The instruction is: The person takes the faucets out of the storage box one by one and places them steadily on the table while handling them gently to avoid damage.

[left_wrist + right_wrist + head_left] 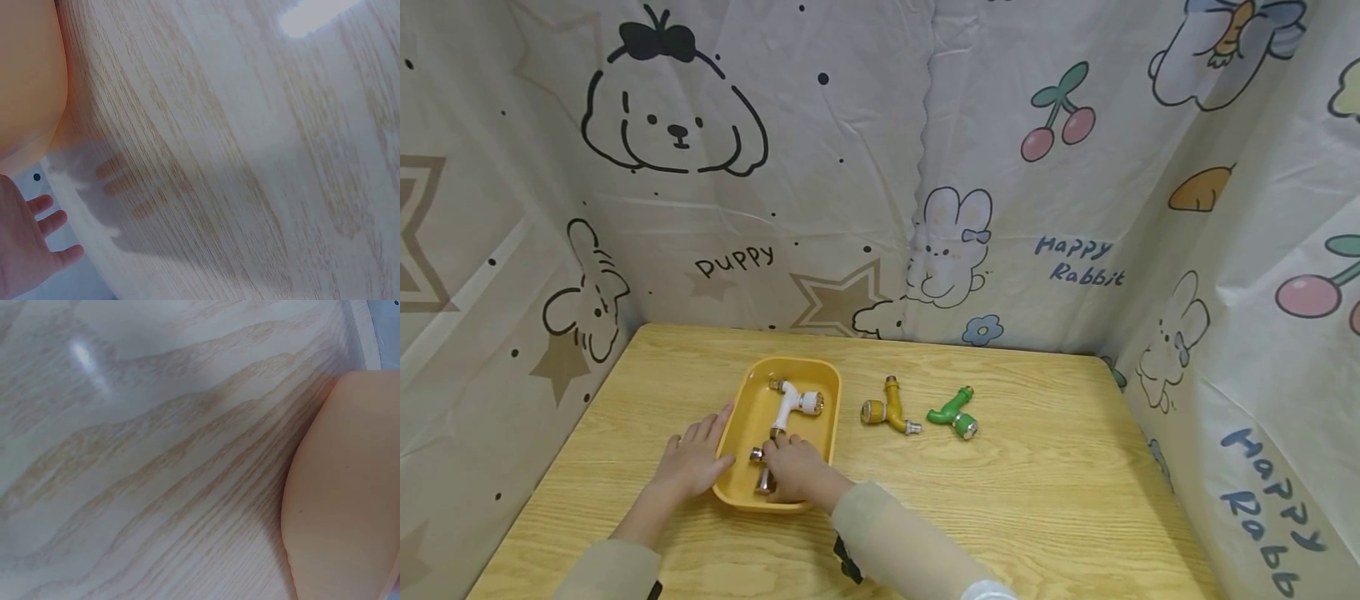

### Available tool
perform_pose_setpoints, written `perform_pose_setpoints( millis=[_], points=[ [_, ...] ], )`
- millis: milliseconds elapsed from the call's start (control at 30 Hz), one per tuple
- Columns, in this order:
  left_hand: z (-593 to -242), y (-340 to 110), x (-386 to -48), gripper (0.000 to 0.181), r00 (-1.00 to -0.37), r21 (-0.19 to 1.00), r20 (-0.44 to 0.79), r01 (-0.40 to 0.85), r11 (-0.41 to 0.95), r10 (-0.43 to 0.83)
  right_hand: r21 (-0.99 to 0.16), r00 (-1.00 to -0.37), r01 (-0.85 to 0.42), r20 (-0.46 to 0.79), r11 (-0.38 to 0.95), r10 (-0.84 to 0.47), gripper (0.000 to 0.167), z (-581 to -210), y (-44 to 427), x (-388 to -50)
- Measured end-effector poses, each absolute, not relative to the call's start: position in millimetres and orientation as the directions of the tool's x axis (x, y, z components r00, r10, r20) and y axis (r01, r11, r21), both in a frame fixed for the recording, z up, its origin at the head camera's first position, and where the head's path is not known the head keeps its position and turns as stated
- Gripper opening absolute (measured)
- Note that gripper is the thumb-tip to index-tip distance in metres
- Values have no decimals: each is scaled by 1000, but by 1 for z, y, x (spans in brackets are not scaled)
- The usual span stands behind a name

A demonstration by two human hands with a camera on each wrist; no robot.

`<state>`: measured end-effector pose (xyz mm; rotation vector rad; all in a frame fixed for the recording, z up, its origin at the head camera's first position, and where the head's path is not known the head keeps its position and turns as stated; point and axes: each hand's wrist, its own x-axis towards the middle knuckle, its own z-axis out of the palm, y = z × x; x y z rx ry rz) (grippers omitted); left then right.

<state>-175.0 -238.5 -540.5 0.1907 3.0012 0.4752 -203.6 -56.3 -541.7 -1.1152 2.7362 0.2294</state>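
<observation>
A yellow tray (831,375) stands on the table, with a white faucet (788,406) lying in its far half. My left hand (694,458) rests along the tray's left side, thumb at the rim; in the left wrist view the fingers (53,222) extend past the tray's wall (31,75). Inside the tray's near half, my right hand (797,471) grips a silver metal faucet (764,481) from above, covering much of it. Only the tray's outer wall (344,487) appears in the right wrist view, with hardly any of the hand.
Right of the tray lie a yellow faucet (892,408) and a green faucet (955,412) on the wood-grain table (1037,483). A printed cloth (850,167) hangs behind the table and on both sides.
</observation>
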Motion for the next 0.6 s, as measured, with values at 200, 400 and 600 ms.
perform_pose_setpoints(
  millis=[200,400,600],
  points=[
    [-540,-238,-175,76,-987,309,-76,110,944,140,84,-715,-692,-219,717,-664,73,-544,-56,-205],
    [-539,-238,-175,75,-987,307,-76,110,945,139,81,-713,-691,-239,719,-659,78,-544,-55,-206],
    [-540,-238,-175,76,-987,299,-73,116,947,143,49,-714,-688,-226,724,-663,81,-541,-52,-207]
  ],
)
